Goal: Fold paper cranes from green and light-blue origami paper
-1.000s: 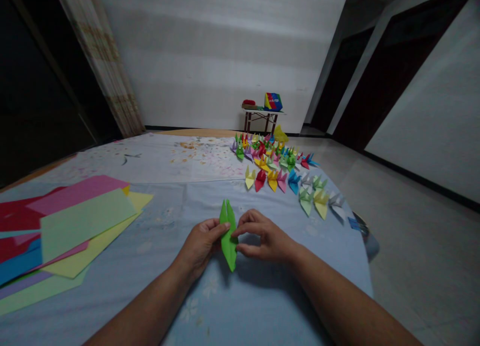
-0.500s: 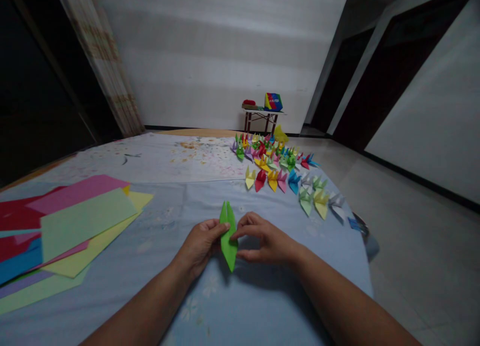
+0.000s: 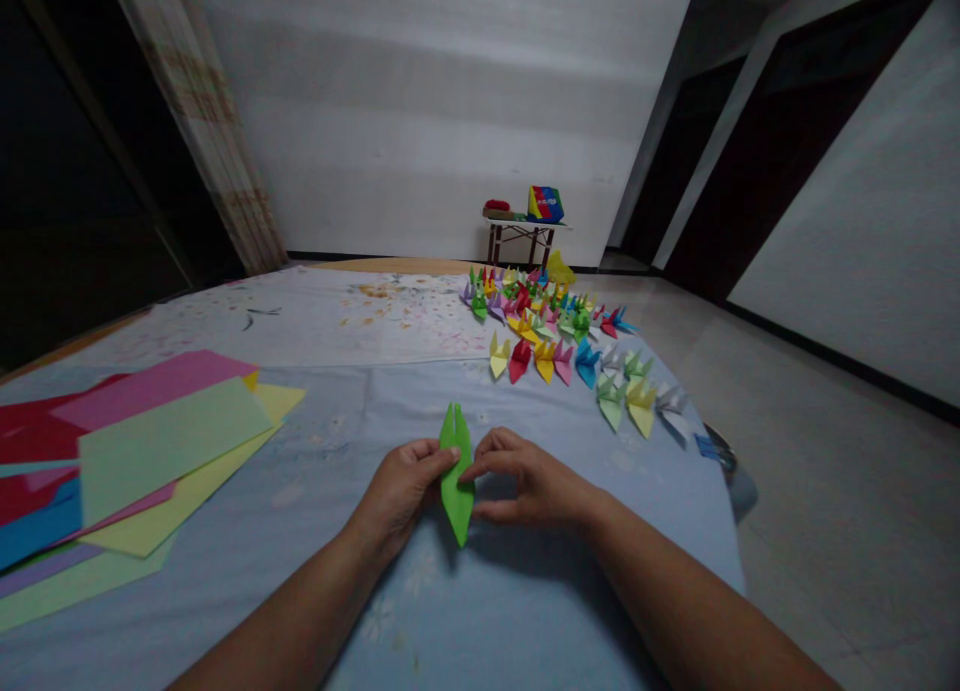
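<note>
A narrow, bright green folded paper [image 3: 454, 506], pointed at the bottom and split into two tips at the top, stands in front of me over the cloth. My left hand [image 3: 409, 481] pinches its left edge, thumb on the near face and the other fingers behind it. From the right, my right hand [image 3: 525, 479] lays one fingertip on the paper's near face. Its thumb is spread apart below, close to the right edge, and another finger curls above; whether a finger supports the back is hidden.
Coloured paper sheets [image 3: 172, 446] lie overlapped at the left. Several folded paper cranes [image 3: 545, 359] stand in rows along the table's right side. A light blue flowered cloth [image 3: 300, 591] covers the table. Against the far wall, a small stand [image 3: 529, 223] carries a colourful box [image 3: 545, 204].
Both hands keep nearly the same hold and place on the green paper. Its lower tip has shifted very slightly left, and the whole view has moved a touch.
</note>
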A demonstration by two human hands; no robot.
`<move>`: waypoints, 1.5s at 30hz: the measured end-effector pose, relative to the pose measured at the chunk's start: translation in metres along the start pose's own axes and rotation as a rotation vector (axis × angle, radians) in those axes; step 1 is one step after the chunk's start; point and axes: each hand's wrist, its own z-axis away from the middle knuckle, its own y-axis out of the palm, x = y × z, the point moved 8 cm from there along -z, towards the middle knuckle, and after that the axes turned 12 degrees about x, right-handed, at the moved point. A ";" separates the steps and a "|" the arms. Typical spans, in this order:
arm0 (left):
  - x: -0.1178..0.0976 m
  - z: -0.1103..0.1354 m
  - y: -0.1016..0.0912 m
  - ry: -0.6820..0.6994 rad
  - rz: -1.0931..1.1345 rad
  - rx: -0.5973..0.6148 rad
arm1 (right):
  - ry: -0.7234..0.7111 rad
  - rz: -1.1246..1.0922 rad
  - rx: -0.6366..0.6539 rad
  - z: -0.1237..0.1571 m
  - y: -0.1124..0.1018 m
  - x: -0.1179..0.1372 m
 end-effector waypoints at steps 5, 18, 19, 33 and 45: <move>0.001 0.000 -0.004 0.017 -0.084 -0.062 | 0.048 -0.007 0.020 0.001 0.002 -0.004; -0.002 0.002 0.004 0.042 -0.040 -0.019 | 0.026 0.196 -0.195 -0.002 -0.010 0.000; -0.002 0.003 0.005 0.042 -0.023 -0.019 | 0.039 0.190 -0.221 -0.002 -0.010 -0.002; -0.004 0.007 0.020 0.043 0.005 0.077 | 0.300 0.003 -0.382 0.002 -0.009 -0.031; -0.004 0.008 0.024 0.056 -0.088 0.067 | 0.335 -0.033 -0.409 0.003 -0.013 -0.035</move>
